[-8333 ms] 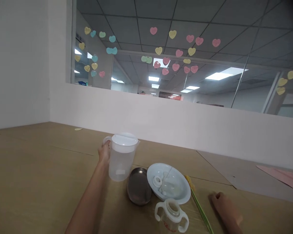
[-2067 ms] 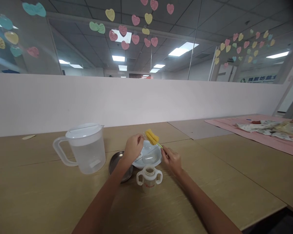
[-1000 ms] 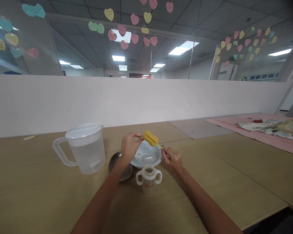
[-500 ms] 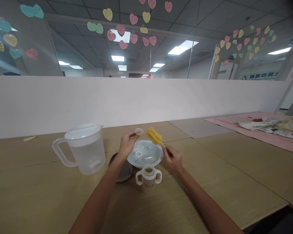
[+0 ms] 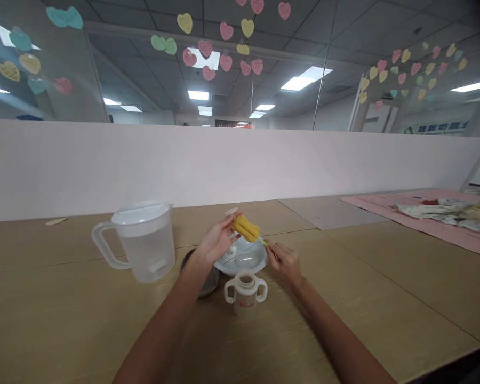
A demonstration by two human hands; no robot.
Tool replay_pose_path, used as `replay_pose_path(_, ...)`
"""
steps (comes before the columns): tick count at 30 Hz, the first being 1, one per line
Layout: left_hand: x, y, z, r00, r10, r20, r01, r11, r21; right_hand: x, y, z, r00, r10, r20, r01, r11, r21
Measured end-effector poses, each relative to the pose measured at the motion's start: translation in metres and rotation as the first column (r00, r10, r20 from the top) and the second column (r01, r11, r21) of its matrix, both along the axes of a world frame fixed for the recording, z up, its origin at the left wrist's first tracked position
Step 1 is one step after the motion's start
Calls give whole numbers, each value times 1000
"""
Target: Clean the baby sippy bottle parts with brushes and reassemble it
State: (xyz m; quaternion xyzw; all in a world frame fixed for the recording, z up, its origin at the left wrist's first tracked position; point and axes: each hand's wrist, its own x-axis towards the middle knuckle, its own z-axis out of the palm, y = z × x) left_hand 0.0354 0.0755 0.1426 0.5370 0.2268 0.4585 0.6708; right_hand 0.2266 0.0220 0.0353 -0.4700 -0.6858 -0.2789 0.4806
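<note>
In my right hand (image 5: 286,261) is the thin green handle of a bottle brush with a yellow sponge head (image 5: 247,229). My left hand (image 5: 219,239) has its fingers closed on a small translucent round cap (image 5: 231,212), partly hidden by the fingers and the sponge. The sponge head is right by the left fingertips; whether it touches the cap I cannot tell. Below both hands sits a white basin (image 5: 260,264) holding water and a small white ring-shaped part (image 5: 229,253). In front of it a two-handled baby bottle (image 5: 245,293) stands upright with no lid on.
A lidded translucent pitcher (image 5: 146,242) with water stands to the left. A dark round lid or dish (image 5: 209,282) lies beside the basin, partly under my left forearm. At far right, a pink cloth (image 5: 378,207) bears crumpled packaging (image 5: 436,210). A white wall runs behind the table.
The cap in my left hand has tilted, and the hand has turned and moved to the right against the sponge head. The brush has shifted slightly left and down. The view has moved a little.
</note>
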Motion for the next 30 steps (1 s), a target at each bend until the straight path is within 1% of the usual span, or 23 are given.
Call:
replay_pose_path(3, -4, -5, 10, 996, -65, 61, 71, 992, -103, 4, 1, -3, 994, -13, 109, 9, 999, 31)
replay_pose_path(7, -13, -3, 17, 994, -20, 106, 31, 995, -98, 6, 2, -5, 981, 45, 190, -56, 997, 48)
replay_pose_path(10, -18, 2, 17, 993, 23, 115, -10, 994, -107, 6, 0, -5, 971, 42, 234, -48, 999, 18)
replay_pose_path(12, -20, 3, 16, 995, 44, 93, -34, 994, -105, 6, -1, -4, 976, 29, 216, -35, 999, 21)
replay_pose_path(15, -19, 1, 11, 998, 50, 25, -49, 998, -42, 4, -3, 0, 997, -3, 79, -4, 996, 89)
replay_pose_path(17, -16, -2, 8, 1000, 11, -17, -10, 1000, 18, 2, -4, 1, 999, -33, 0, 33, 993, 118)
replay_pose_path(19, -12, -6, 7, 999, -42, -24, 43, 998, 35, 1, -3, 1, 998, -54, 16, 52, 993, 104)
replay_pose_path(21, -8, -10, 8, 998, -58, 24, 57, 998, 13, 2, -2, -1, 993, -40, 113, 33, 997, 66)
replay_pose_path(24, -5, -14, 12, 994, -38, 107, 42, 998, -39, 4, 0, -7, 973, 23, 228, -28, 999, 16)
replay_pose_path(28, -12, -12, 18, 989, -65, 131, 79, 991, -108, 6, 1, -10, 964, 85, 254, -83, 996, -19)
replay_pose_path(30, -16, -9, 18, 987, -67, 146, 86, 988, -128, 4, 0, -9, 967, 114, 226, -119, 993, 11)
